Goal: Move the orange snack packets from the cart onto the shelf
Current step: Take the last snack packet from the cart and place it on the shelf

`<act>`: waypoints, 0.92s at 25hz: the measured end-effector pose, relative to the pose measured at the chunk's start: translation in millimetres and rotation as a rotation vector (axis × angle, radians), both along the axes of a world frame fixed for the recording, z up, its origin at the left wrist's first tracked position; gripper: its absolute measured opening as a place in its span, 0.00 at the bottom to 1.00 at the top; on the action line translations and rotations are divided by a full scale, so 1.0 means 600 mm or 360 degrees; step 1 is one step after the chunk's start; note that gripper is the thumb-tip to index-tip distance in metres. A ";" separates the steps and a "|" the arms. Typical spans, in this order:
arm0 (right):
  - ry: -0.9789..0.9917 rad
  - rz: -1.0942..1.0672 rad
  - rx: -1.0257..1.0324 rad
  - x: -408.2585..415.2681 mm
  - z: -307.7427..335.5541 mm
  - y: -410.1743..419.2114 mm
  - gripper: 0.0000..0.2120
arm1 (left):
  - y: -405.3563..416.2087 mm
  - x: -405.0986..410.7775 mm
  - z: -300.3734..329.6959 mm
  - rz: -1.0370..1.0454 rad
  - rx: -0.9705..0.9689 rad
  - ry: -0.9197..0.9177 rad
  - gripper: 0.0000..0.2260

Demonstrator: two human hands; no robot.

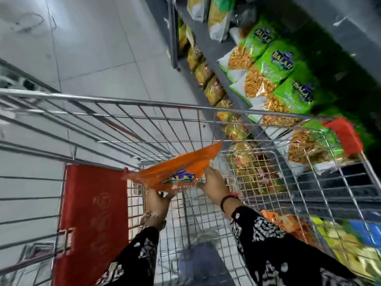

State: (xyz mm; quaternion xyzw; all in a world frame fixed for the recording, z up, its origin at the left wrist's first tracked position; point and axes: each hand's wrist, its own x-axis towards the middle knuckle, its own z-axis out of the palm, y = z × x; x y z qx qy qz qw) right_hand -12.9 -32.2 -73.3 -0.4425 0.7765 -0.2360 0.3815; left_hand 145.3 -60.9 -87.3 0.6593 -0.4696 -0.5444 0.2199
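An orange snack packet (177, 168) with a blue logo is held flat above the wire cart (144, 104), over its middle. My left hand (157, 200) grips the packet's near left edge from below. My right hand (213, 183) holds its right edge with fingers curled on it. Another orange packet (288, 220) lies in the cart's right part, partly hidden behind my right sleeve. The shelf (208, 46) runs along the right side, beyond the cart.
Green snack bags (276, 65) fill the shelf's upper level, and yellow and brown packets (212, 89) line the lower level. A red flap (92, 213) hangs at the cart's left, a red corner guard (344, 135) at its right. Yellow and blue packets (354, 244) lie bottom right. Grey tiled floor (92, 48) stretches left.
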 end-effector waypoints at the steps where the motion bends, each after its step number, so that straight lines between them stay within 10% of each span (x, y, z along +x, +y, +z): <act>1: -0.0011 -0.0050 0.0001 -0.002 0.008 0.006 0.16 | -0.001 -0.003 0.011 -0.0050 -0.0034 -0.0091 0.24; 23: 0.0474 -0.1065 -0.0778 -0.190 0.582 0.719 0.17 | 0.425 -0.329 0.567 -0.1777 -0.0752 0.0722 0.19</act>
